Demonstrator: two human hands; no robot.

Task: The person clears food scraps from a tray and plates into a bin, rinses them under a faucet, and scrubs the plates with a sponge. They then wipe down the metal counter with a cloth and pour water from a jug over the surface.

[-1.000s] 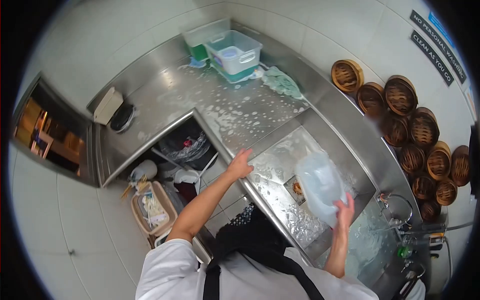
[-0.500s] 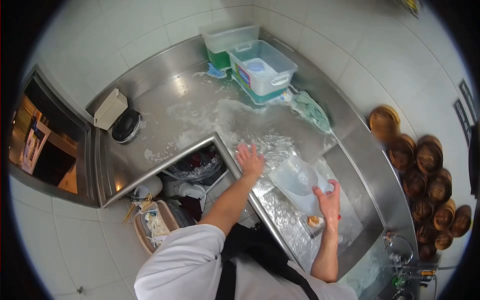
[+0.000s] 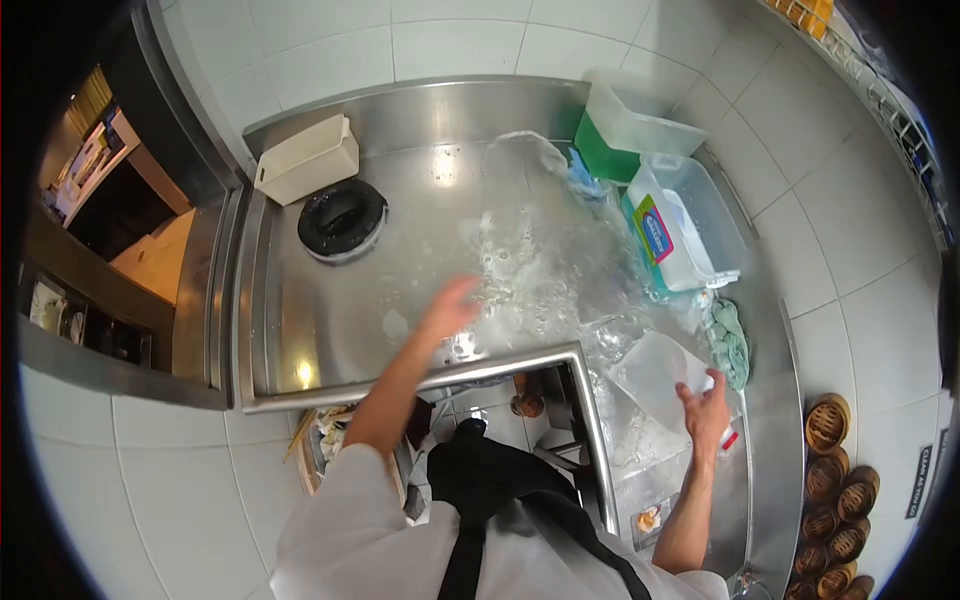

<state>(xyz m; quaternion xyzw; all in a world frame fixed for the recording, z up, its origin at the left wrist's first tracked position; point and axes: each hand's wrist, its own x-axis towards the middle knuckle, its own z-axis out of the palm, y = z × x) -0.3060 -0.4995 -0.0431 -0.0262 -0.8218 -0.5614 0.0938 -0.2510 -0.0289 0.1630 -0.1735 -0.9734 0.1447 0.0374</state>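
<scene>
My right hand point(image 3: 705, 412) grips a translucent plastic tub point(image 3: 650, 375) by its near right side, with the thumb apart from the fingers. The tub is tilted over the wet steel at the inner corner of the counter. Over the steel counter point(image 3: 420, 210) to the left, my left hand point(image 3: 452, 308) is stretched out and blurred, with nothing seen in it. Water and suds spread across the metal beyond both hands. A small red object point(image 3: 729, 440) shows beside my right hand.
A black round lid-like item point(image 3: 342, 220) and a cream bin point(image 3: 308, 160) stand back left. Back right are a tub of green liquid point(image 3: 608, 148), a labelled clear tub point(image 3: 700, 225) and a green cloth point(image 3: 728, 345). Bamboo steamers point(image 3: 828, 424) line the right wall. A raised rim point(image 3: 480, 372) edges the counter.
The view has swung left. My left hand has swept left across the counter, and water has spread over the steel. My right hand still holds the tub, now farther along the counter.
</scene>
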